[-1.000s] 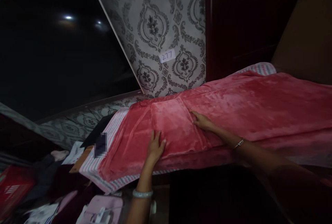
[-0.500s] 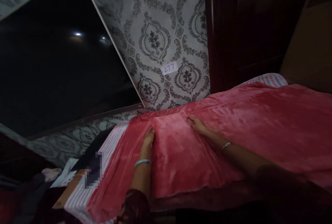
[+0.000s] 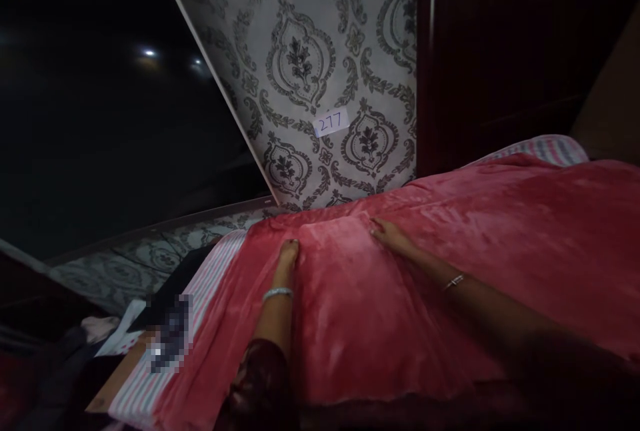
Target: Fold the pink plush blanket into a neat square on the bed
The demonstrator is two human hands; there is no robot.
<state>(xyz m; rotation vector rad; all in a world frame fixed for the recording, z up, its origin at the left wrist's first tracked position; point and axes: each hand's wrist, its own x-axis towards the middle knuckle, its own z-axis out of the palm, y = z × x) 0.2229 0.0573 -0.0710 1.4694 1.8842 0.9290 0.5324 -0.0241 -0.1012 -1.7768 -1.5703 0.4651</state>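
Hands [image 3: 289, 251] [image 3: 393, 238] partly curled, grip unclear, both touching red blanket [image 3: 345, 311]

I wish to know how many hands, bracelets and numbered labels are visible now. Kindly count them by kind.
Hands: 2 (left hand, right hand)
Bracelets: 2
Numbered label: 1
Total: 5

Grey damask wallpaper [image 3: 300, 61] with dark medallions and leafy scrolls covers the wall, bearing a white paper label [image 3: 331, 122] handwritten "277". On the left, a large black glossy screen [image 3: 100, 131] with a thin pale edge shows two bright reflections [image 3: 149, 53]. On the right, a polished, dark red-brown panel [image 3: 485, 71] adjoins a brown surface [image 3: 613, 94] in dim light.
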